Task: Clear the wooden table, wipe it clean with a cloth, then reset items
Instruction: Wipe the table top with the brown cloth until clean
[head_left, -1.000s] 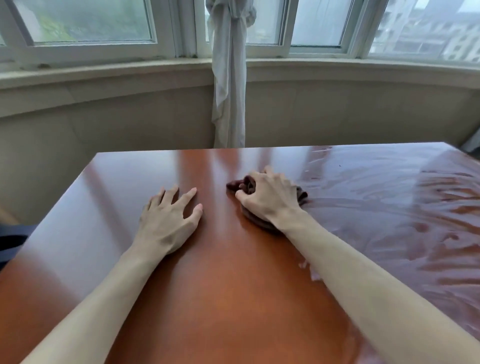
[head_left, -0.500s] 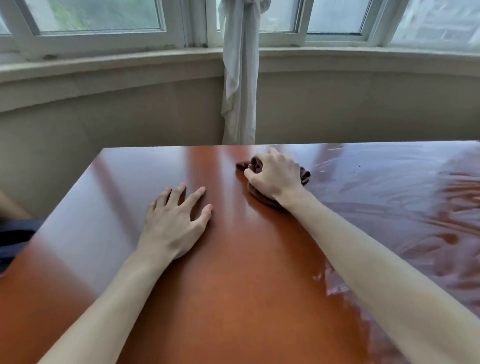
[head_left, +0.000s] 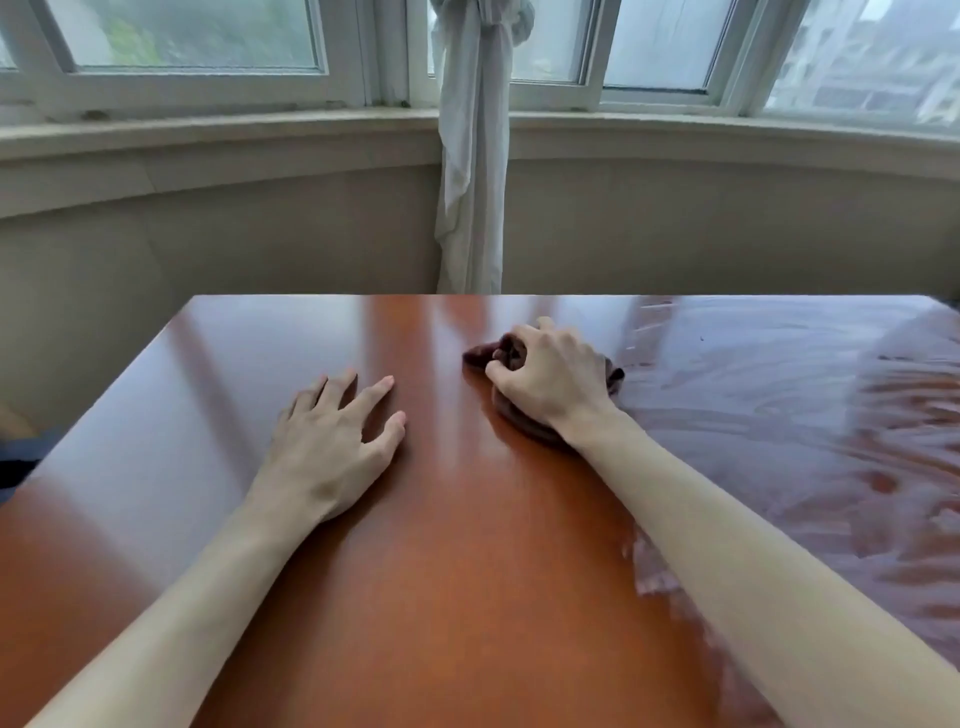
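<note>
Both of your hands are on the wooden table (head_left: 452, 561): your left hand (head_left: 332, 447) lies flat with fingers spread, well apart from the cloth. Your right hand (head_left: 553, 382) curls its fingers round a bunched dark brown cloth (head_left: 511, 356) near the far edge, beside what looks like streaky wet film.

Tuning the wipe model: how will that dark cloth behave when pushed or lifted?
Likely floppy: the dark cloth sits bunched in folds under the right hand. Probably damp, going by streaks on the table, so it should glide when pushed and sag when lifted.
</note>
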